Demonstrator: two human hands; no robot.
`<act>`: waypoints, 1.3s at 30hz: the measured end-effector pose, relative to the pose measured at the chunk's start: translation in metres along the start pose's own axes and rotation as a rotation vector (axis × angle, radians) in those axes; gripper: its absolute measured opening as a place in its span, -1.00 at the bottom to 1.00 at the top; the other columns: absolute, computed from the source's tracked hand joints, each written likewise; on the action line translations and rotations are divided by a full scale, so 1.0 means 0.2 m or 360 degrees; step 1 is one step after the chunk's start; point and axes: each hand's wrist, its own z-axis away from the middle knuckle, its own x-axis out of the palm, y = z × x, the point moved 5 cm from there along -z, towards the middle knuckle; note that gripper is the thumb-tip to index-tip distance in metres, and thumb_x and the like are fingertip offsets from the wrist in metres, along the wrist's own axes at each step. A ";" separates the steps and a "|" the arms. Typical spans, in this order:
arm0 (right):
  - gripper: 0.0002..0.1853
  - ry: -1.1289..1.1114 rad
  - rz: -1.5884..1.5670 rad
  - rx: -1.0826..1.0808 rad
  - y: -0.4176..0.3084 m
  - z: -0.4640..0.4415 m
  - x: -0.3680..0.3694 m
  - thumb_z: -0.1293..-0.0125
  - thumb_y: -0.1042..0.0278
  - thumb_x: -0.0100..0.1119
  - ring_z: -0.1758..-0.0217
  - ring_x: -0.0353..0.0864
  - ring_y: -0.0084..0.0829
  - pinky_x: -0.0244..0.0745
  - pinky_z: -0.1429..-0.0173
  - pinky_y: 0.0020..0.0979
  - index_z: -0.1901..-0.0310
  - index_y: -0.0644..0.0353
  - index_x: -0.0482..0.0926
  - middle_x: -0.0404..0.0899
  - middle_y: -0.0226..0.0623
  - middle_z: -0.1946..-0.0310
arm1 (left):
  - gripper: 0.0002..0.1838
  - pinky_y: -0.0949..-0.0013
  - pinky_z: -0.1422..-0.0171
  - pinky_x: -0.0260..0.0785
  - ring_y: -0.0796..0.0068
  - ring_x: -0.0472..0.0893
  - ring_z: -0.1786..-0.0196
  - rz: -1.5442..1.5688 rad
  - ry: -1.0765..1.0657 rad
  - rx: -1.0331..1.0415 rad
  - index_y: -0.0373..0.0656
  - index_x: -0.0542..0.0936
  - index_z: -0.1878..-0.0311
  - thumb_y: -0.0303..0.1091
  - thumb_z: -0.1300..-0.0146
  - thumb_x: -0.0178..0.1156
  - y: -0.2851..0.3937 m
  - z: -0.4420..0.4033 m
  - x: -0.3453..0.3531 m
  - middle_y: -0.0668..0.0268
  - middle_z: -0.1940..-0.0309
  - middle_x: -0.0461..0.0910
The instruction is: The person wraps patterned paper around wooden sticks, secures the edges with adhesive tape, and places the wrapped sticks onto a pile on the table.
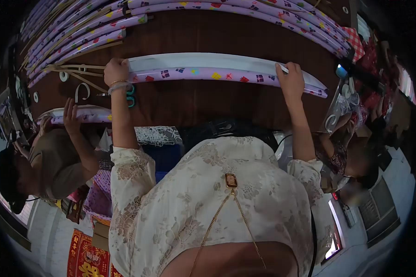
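Observation:
A long strip of lilac wrapping paper (203,75) with small printed gifts lies across the brown table in front of me, its white inner side (194,60) turned up along the far edge. My left hand (116,72) is closed on its left end, a bracelet at the wrist. Near the other end, my right hand (291,82) grips the paper between thumb and fingers. Scissors with teal handles (131,96) lie beside my left wrist, partly hidden by it. Thin wooden sticks (81,70) reach close to my left hand.
Rolled lilac paper tubes (245,13) line the far side and the far left. Tape rolls (63,76) lie at the left. A person at left (55,161) handles another paper roll (83,116); another person (351,161) sits at right. A black stand (362,76) is at the right.

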 end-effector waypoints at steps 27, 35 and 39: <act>-0.66 -0.0320 0.0202 0.0274 -0.02 -0.08 0.09 -0.13 0.02 0.10 0.03 0.40 -0.14 0.44 0.14 -0.11 0.21 0.12 0.51 0.37 -0.21 0.09 | -0.58 0.15 0.12 0.42 0.10 0.58 0.22 -0.0244 -0.0111 0.0131 -0.09 0.66 0.38 0.09 0.08 0.24 -0.05 -0.15 0.06 0.09 0.33 0.60; -0.68 -0.0283 0.0097 0.0310 -0.04 -0.10 0.15 -0.09 0.07 0.13 0.02 0.39 -0.13 0.44 0.13 -0.07 0.22 0.11 0.52 0.38 -0.20 0.12 | -0.48 0.13 0.17 0.41 0.09 0.58 0.25 -0.0643 -0.0423 0.0484 -0.24 0.59 0.42 0.14 0.06 0.23 -0.18 -0.29 0.12 0.03 0.35 0.59; -0.69 -0.0225 0.0052 0.0311 -0.04 -0.10 0.18 -0.05 0.07 0.16 0.02 0.39 -0.13 0.45 0.13 -0.06 0.25 0.10 0.53 0.37 -0.21 0.15 | -0.70 0.06 0.16 0.41 0.00 0.55 0.20 -0.0150 0.0262 0.0121 -0.20 0.54 0.19 -0.26 -0.01 0.17 0.05 -0.07 -0.02 0.06 0.27 0.55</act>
